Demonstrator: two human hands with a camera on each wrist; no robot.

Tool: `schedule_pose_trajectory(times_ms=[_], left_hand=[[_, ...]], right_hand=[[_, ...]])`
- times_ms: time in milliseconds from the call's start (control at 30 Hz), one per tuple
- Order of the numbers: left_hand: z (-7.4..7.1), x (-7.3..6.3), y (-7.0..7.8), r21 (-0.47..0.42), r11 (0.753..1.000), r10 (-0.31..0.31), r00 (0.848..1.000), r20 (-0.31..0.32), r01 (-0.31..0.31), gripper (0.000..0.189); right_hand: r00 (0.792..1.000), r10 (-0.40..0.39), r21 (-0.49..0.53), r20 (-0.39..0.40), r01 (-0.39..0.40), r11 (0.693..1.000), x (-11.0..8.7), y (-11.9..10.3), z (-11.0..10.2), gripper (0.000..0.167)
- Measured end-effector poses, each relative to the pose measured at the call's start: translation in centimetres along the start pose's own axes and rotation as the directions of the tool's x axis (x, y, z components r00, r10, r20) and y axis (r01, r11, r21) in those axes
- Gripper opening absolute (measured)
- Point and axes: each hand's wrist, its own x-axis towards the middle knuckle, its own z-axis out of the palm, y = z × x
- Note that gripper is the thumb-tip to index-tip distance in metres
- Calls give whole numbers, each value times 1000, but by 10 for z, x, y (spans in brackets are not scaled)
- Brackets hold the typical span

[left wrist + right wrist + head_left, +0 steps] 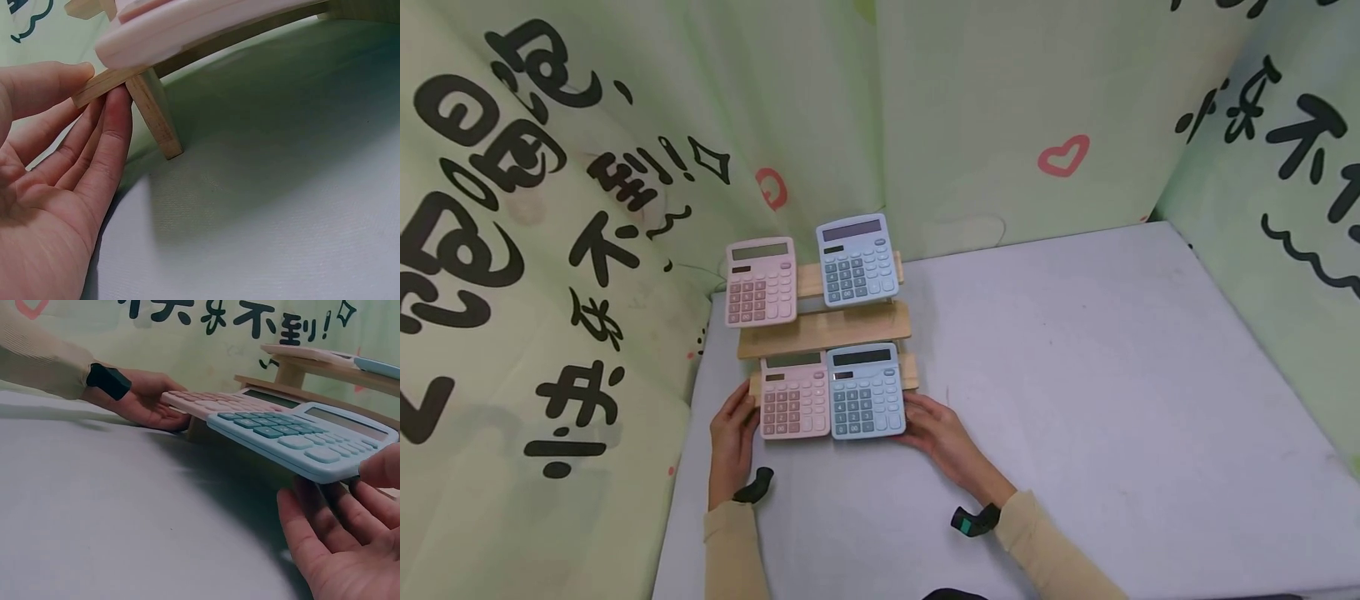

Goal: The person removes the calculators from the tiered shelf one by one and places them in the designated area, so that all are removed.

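A wooden tiered stand (823, 332) is on the table, bearing calculators on two levels. On the lower level, a pink calculator (795, 400) lies beside a light-blue calculator (867, 396). Higher up are another pink calculator (762, 283) and another light-blue calculator (857, 260), with a gap between them. My left hand (56, 175) pinches the lower board's left end, thumb on top and fingers beneath, next to a wooden leg (153, 115). At the opposite end, my right hand (350, 537) grips the stand, its fingers under the blue calculator's corner; the board there is mostly hidden.
A white-covered table (1075, 400) stretches out to the right of the stand. Behind and to the left hangs a pale green curtain (970, 125) with black lettering and red hearts. Both wrists carry black straps (976, 520).
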Motion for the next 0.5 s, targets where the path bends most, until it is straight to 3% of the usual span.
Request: schedule_pose_trajectory(times_ms=[267,500], left_hand=[[2,0,0,-2,1000,2,1000,1,-2,51],[2,-1,0,6,1000,4,1000,-7,-4,52]], right_hand=[[992,-67,-23,-106,65,998,-4,-16,-20,47],[979,-165,-54,-116,159,986,5,-50,-22,53]])
